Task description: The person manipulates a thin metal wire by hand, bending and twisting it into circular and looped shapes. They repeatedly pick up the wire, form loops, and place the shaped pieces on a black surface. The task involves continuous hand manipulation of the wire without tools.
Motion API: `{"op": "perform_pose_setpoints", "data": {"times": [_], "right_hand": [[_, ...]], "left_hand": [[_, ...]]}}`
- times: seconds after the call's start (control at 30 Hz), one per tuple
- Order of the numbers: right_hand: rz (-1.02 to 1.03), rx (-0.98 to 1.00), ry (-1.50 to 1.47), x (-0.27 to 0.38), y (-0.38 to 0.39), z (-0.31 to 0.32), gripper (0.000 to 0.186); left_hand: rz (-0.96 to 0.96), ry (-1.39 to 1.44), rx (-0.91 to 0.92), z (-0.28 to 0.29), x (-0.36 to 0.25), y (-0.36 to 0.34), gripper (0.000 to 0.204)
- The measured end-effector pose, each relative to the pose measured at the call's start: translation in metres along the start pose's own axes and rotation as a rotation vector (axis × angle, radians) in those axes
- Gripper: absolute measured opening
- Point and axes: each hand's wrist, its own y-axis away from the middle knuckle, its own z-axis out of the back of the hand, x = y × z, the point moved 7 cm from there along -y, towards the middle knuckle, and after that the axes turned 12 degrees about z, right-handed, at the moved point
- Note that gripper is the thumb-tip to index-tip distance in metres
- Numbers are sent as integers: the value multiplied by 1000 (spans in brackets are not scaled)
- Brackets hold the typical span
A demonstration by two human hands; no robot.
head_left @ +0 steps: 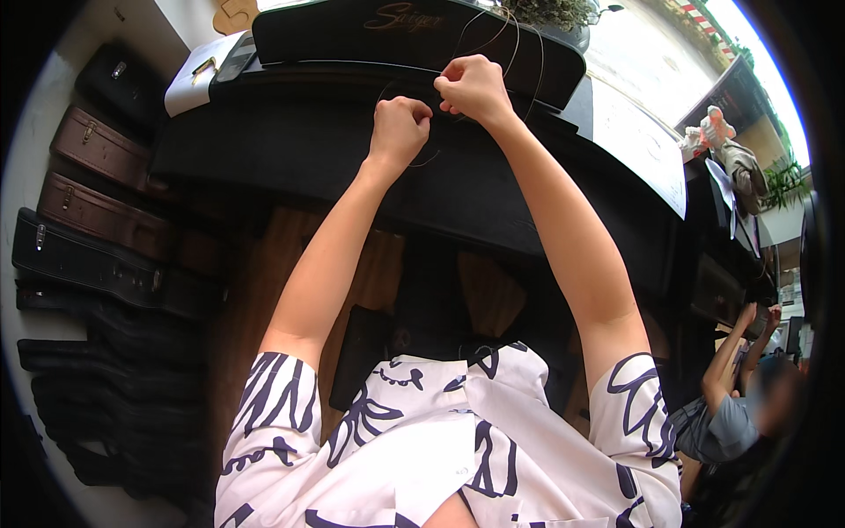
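Both my arms reach forward over a long black surface (290, 132). My left hand (401, 128) is closed in a pinch, with a thin curved wire (429, 162) showing just below it. Slightly higher and to the right, my right hand (475, 88) also pinches with bent fingers. Thin pale wire loops (540, 70) arc above and beside that hand, across the upright black panel (352, 40). The wire between my fingertips is too fine to trace fully, so I cannot tell whether both hands hold the same strand.
Black and brown instrument cases (97, 216) are stacked at the left. White paper (195, 84) and a dark phone-like object (236, 58) lie at the back left. A dried plant (550, 12) stands behind the panel. Another person (731, 422) sits at the far right, arms raised.
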Motion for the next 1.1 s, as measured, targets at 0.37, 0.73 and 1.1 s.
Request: {"op": "perform_pose_setpoints", "data": {"times": [0.37,0.73,1.1], "right_hand": [[-12,40,100,4,-16,6,15],[164,-94,45,26,79,47,19],[-188,-281,599,-74,213,247,20]], "left_hand": [[215,-220,27,-20,8,-18,12],[150,-417,-3,-24,-12,-11,14],[159,-449,38,-37,-7,-5,20]]}}
